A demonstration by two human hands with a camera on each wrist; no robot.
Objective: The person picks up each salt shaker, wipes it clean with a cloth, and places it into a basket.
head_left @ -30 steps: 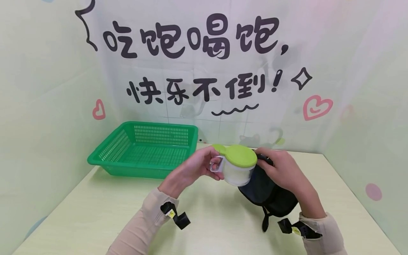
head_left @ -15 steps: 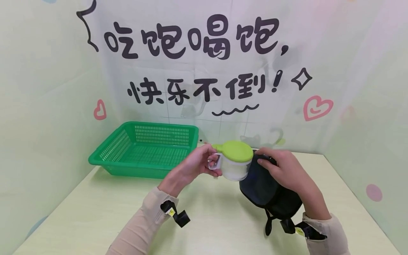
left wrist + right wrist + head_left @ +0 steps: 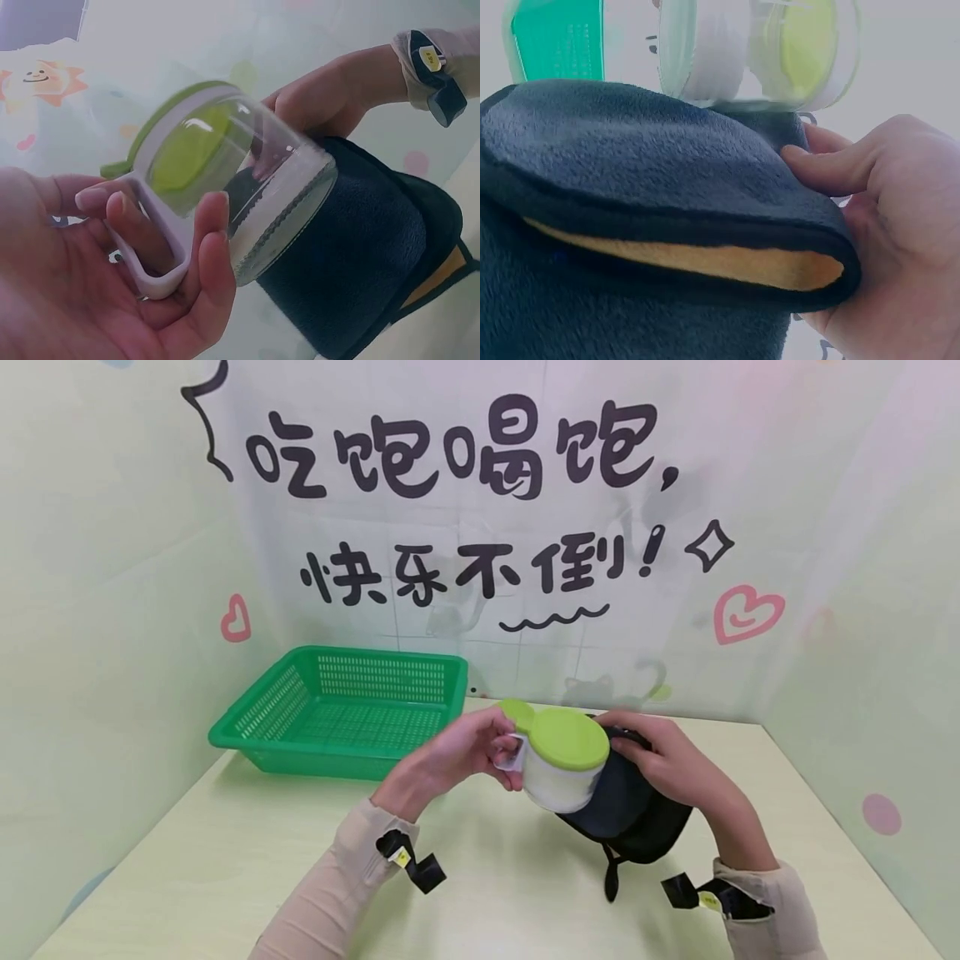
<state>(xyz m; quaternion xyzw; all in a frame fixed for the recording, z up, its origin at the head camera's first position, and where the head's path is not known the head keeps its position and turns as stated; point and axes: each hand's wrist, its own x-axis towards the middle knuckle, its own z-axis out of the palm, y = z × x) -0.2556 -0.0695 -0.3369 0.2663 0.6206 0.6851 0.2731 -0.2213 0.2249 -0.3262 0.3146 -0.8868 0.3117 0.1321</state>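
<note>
Nearest, at eight and four o'clock from the jar (image 3: 564, 785) in the head view: beige sleeves (image 3: 318, 885), with a black strapped device (image 3: 430, 873) at each cuff. At six, pale tabletop (image 3: 510, 902). At four, close in and partly behind the jar: dark fleece cloth (image 3: 622, 802), showing tan lining (image 3: 705, 259) in the right wrist view and dangling a black loop (image 3: 611, 878). At nine, farther back: green basket (image 3: 315, 763), overlapped at its near corner by the left hand (image 3: 480, 747). Farthest, towards twelve: pale back wall (image 3: 427, 639) with black lettering (image 3: 486, 550).

Of the jar: hangs above the tabletop, tilts its green lid (image 3: 570, 739) towards the head camera, looks transparent in the left wrist view, with whitish contents (image 3: 279, 206) near the base. Touching the cloth or not: cannot tell.

With the left hand, at nine: grips the white handle (image 3: 163, 283), one finger curled through it. With the right hand (image 3: 667, 758), at three: pinches the cloth's edge, thumb nearly closed against partly hidden fingers.
</note>
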